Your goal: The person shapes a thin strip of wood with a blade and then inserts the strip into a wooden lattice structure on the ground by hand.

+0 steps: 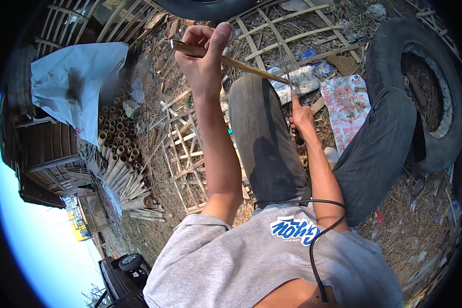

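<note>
My left hand (203, 54) is raised in front of me, its fingers closed round one end of a bamboo stick (249, 69). The stick slants down to the right, past my left knee. In my right hand (303, 119), low between my knees, is a long knife (287, 69) with a narrow blade pointing away from me. Its blade crosses the far end of the stick; whether it cuts into it I cannot tell. Beneath that end lies a pale whitish block (307, 81). A red-and-white printed sack (346, 105) is spread to the right of my right hand.
Lattices of split bamboo lie at my left (182, 149) and ahead. A large tyre (390, 49) stands to the right, and another tyre (205, 7) is at the top. Farther left are stacked bamboo poles (120, 146) beside a pale sheet (82, 82). A black cable (318, 241) hangs across my shirt.
</note>
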Demonstrator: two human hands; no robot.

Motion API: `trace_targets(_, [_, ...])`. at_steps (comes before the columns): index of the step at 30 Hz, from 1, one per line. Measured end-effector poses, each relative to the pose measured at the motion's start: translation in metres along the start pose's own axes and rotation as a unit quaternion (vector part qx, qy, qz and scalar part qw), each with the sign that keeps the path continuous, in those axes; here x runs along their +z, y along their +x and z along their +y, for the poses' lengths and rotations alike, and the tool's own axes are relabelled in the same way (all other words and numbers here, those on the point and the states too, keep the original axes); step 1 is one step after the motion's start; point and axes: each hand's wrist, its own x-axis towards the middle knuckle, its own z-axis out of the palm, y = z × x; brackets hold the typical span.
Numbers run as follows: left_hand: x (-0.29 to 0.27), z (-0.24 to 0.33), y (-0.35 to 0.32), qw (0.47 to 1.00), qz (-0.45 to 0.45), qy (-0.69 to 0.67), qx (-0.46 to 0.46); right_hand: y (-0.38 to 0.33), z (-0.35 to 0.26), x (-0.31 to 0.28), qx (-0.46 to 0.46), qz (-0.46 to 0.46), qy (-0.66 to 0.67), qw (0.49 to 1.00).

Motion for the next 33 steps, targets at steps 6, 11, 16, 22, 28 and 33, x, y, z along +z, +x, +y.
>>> trace_targets(6, [0.04,-0.01,0.018,0.963,0.091,-0.223,-0.117,0.004,0.001,0.005,-0.081,0.082,-0.107,0.988])
trace_targets(11, [0.064,0.002,0.018,0.976,0.099,-0.182,-0.069,-0.021,-0.013,-0.004,-0.226,-0.011,-0.034,0.973])
trace_targets(16, [0.076,0.005,0.019,0.975,0.084,-0.199,-0.058,0.034,0.049,0.006,0.035,0.036,-0.051,0.997])
trace_targets(22, [0.051,-0.006,0.02,0.97,0.177,-0.145,-0.078,-0.016,0.007,0.008,-0.126,-0.072,0.089,0.985])
trace_targets(28, [0.009,-0.029,0.014,0.941,0.269,-0.148,-0.139,-0.027,-0.005,0.008,-0.196,-0.078,-0.066,0.975])
trace_targets(33, [0.013,-0.021,-0.001,0.953,0.233,-0.16,-0.112,-0.026,0.01,0.001,-0.15,-0.034,-0.063,0.986])
